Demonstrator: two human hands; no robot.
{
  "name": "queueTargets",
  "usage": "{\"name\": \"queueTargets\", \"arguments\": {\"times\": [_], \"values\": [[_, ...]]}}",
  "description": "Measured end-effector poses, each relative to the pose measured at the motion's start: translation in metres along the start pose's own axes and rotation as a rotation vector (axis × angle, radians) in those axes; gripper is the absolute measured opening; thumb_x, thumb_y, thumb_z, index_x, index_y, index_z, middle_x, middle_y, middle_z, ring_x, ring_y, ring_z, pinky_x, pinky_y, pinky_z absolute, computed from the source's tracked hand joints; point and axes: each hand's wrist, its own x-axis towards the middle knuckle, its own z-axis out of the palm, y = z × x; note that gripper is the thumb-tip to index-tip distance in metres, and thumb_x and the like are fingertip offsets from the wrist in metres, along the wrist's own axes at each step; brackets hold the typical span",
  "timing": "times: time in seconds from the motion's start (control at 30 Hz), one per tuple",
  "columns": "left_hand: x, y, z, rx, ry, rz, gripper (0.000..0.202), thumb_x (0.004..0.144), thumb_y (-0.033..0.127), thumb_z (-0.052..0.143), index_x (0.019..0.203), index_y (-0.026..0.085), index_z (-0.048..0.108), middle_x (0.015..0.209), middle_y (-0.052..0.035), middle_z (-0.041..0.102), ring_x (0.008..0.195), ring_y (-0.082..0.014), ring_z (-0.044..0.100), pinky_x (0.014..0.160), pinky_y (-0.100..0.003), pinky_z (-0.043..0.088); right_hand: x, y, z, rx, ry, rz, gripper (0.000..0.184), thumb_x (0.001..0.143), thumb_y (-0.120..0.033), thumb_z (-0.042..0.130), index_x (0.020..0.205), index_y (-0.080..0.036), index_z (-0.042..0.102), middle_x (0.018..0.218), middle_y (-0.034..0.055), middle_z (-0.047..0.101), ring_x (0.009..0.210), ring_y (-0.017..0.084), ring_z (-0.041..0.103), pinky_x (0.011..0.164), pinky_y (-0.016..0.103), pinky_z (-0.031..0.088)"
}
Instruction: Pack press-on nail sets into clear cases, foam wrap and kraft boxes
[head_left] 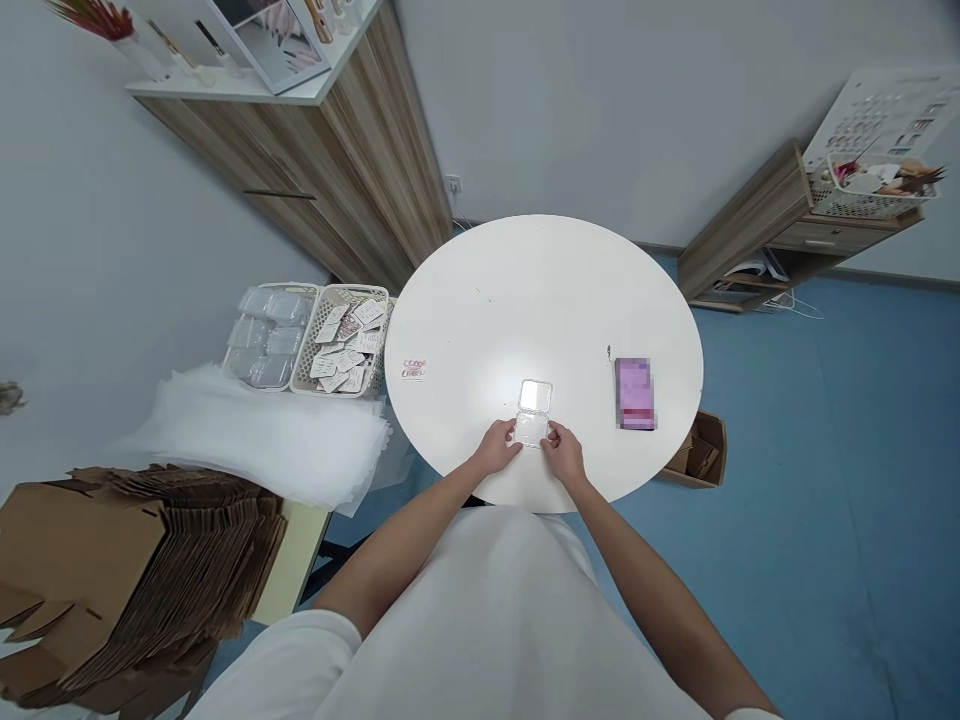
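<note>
A small clear plastic case (532,428) lies on the white round table near its front edge, its hinged lid (535,396) laid back away from me. My left hand (496,447) grips the case's left side between thumb and fingers. On the opposite side, my right hand (563,452) pinches the right edge. The inside of the case looks see-through, and I cannot make out anything in it. Toward the table's left edge lies a small card with pink pieces (414,370). A purple box (635,394), blurred by pixels, rests to the right.
Left of the table (544,270) stand a basket of printed cards (345,345) and a basket of clear cases (270,335). White sheets (262,430) and folded cardboard boxes (202,570) are stacked nearer me. A cardboard box (701,450) sits on the floor at right.
</note>
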Motion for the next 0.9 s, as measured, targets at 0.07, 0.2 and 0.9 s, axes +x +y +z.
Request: {"name": "queueTargets", "arguments": {"times": [0.07,0.2,0.9], "values": [[0.000,-0.004,0.001,0.006,0.002,-0.004,0.032,0.066,0.025,0.056,0.097,0.019,0.052,0.087,-0.0028,0.048,0.076,-0.0142,0.049,0.073,-0.029,0.042,-0.001,0.000,0.000,0.007,-0.006,0.001,0.046,0.068,-0.027,0.046,0.113,-0.019,0.049,0.084,0.0026,0.054,0.069,0.015,0.051,0.073,0.032,0.043],[0.000,-0.010,0.002,0.019,-0.005,-0.015,0.035,0.068,0.023,0.056,0.102,0.017,0.051,0.091,-0.0045,0.049,0.078,-0.0140,0.049,0.074,-0.030,0.042,-0.004,0.001,-0.001,0.020,-0.014,0.015,0.047,0.068,-0.028,0.046,0.114,-0.018,0.048,0.087,0.0036,0.054,0.069,0.015,0.051,0.073,0.033,0.044],[0.003,-0.072,-0.183,0.253,0.362,-0.092,0.042,0.072,0.022,0.054,0.113,0.016,0.045,0.108,-0.0087,0.046,0.088,-0.0178,0.052,0.079,-0.030,0.041,0.031,-0.122,0.091,-0.089,-0.338,-0.177,0.042,0.071,-0.027,0.046,0.112,-0.025,0.044,0.095,0.0020,0.053,0.069,0.013,0.051,0.068,0.031,0.044]]}}
